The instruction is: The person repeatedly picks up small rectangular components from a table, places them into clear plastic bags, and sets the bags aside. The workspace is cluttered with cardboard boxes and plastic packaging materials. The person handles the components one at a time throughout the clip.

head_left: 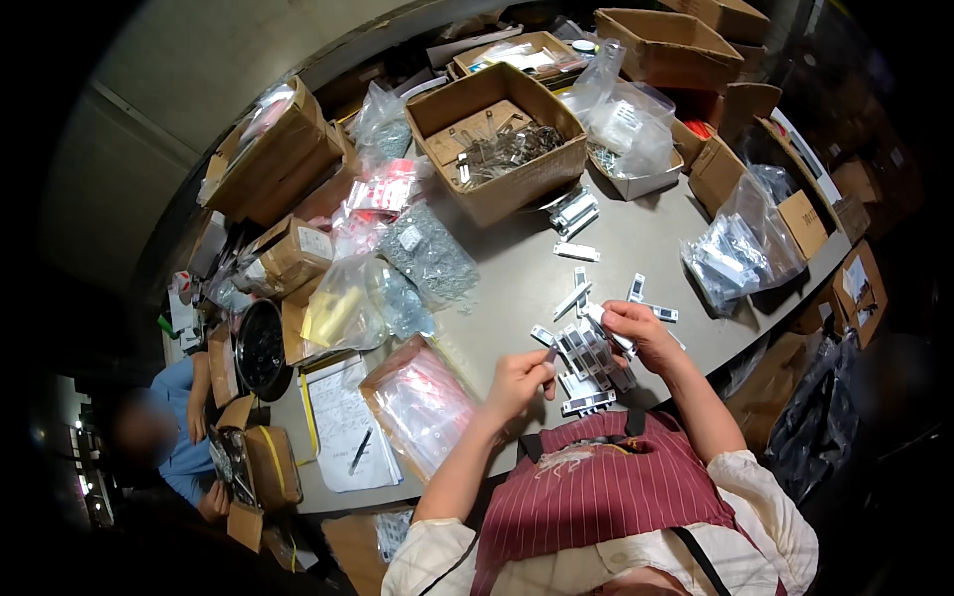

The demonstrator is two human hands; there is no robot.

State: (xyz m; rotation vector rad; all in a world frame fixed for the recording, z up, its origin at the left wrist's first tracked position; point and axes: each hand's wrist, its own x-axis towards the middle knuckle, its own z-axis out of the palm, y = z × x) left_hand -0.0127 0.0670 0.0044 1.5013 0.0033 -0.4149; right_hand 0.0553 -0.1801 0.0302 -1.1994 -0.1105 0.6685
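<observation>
At the near edge of the table lies a pile of small white-and-grey oblong parts (586,356), each with a dark slot or window. To its left, my left hand (519,385) has its fingers closed in a pinch at the pile's edge. What sits between those fingertips is too small to make out. On the pile's right side, my right hand (641,333) grips a white oblong part (609,328) between thumb and fingers. Several similar loose parts (576,252) are scattered beyond the pile.
An open cardboard box (497,204) of thin metal pieces stands at the back. Bagged hardware (427,256) lies left of it, another filled bag (740,253) at right. A carton of clear bags (427,407) and a paper with a pen (348,427) lie near left. Another person (174,417) works at far left.
</observation>
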